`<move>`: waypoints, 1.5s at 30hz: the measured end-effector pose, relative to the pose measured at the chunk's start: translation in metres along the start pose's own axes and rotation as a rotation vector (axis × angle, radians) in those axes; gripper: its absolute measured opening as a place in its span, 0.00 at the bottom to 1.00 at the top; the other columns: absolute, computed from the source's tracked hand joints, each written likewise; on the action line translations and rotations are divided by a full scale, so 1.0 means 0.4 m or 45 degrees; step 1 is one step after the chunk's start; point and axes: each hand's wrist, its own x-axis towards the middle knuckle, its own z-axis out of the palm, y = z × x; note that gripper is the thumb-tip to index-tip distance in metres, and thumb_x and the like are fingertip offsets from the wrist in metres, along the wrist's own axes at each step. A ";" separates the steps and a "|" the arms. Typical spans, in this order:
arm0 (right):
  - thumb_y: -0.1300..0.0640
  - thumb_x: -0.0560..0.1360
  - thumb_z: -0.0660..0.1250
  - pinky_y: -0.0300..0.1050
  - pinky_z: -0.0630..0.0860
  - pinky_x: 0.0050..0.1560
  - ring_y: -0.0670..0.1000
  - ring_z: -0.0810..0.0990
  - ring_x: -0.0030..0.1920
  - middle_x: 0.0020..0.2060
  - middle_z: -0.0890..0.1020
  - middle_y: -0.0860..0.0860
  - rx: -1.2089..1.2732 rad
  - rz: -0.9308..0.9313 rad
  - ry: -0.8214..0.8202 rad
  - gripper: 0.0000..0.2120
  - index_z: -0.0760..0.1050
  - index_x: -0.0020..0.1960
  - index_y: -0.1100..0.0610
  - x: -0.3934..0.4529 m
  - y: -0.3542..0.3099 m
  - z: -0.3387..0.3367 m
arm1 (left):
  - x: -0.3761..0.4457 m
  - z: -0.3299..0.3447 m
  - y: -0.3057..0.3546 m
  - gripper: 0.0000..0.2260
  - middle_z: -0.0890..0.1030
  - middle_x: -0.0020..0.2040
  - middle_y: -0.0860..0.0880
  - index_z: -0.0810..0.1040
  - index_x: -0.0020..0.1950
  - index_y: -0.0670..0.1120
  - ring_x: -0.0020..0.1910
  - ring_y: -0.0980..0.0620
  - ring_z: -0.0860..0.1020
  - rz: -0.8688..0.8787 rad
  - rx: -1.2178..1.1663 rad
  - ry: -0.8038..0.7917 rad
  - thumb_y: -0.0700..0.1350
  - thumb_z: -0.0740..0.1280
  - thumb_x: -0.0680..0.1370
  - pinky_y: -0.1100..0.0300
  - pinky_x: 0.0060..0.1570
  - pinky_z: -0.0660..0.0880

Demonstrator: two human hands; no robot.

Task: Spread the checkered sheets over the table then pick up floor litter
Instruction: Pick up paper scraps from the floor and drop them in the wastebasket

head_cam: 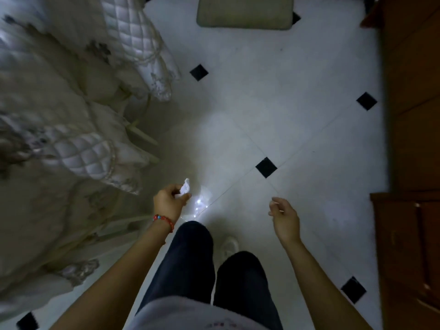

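My left hand (170, 202) pinches a small crumpled white scrap of litter (185, 186) between thumb and fingers, held above the floor. A red bead bracelet sits on that wrist. My right hand (283, 215) hangs over the white tiles with fingers loosely curled and nothing in it. A pale embroidered cloth with quilted panels (59, 129) drapes over furniture on the left. No checkered pattern is plain on it in this blurred frame.
White floor tiles with black diamond insets (266, 167) fill the middle. A greenish mat (245, 11) lies at the top. Brown wooden furniture (414, 115) lines the right side. My legs in dark trousers and one pale shoe (229, 245) are below.
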 end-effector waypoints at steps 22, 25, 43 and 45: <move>0.58 0.79 0.60 0.50 0.74 0.55 0.56 0.78 0.48 0.53 0.79 0.58 0.008 0.030 0.021 0.13 0.74 0.59 0.63 0.427 -0.697 0.035 | 0.532 -0.118 0.540 0.02 0.79 0.31 0.43 0.81 0.38 0.38 0.31 0.50 0.75 -0.010 0.074 -0.168 0.37 0.72 0.69 0.64 0.32 0.72; 0.57 0.79 0.60 0.49 0.74 0.52 0.55 0.78 0.47 0.50 0.78 0.56 0.043 0.048 0.050 0.14 0.73 0.60 0.64 0.517 -0.767 0.009 | 0.652 -0.085 0.662 0.03 0.79 0.33 0.42 0.80 0.41 0.37 0.28 0.52 0.75 0.000 -0.013 -0.195 0.36 0.71 0.70 0.72 0.26 0.71; 0.59 0.78 0.59 0.51 0.75 0.54 0.56 0.78 0.47 0.49 0.79 0.58 -0.177 -0.260 -0.234 0.12 0.74 0.59 0.63 1.289 -1.592 -0.014 | 1.207 -0.013 1.227 0.09 0.78 0.32 0.45 0.76 0.33 0.44 0.33 0.47 0.78 -0.177 -0.549 0.248 0.33 0.70 0.70 0.60 0.32 0.78; 0.60 0.78 0.59 0.51 0.75 0.54 0.56 0.79 0.46 0.48 0.79 0.58 -0.242 -0.315 -0.297 0.12 0.74 0.59 0.63 1.349 -1.678 0.038 | 1.254 -0.030 1.232 0.08 0.78 0.33 0.43 0.76 0.34 0.43 0.33 0.47 0.78 -0.227 -0.582 0.311 0.34 0.71 0.70 0.65 0.28 0.78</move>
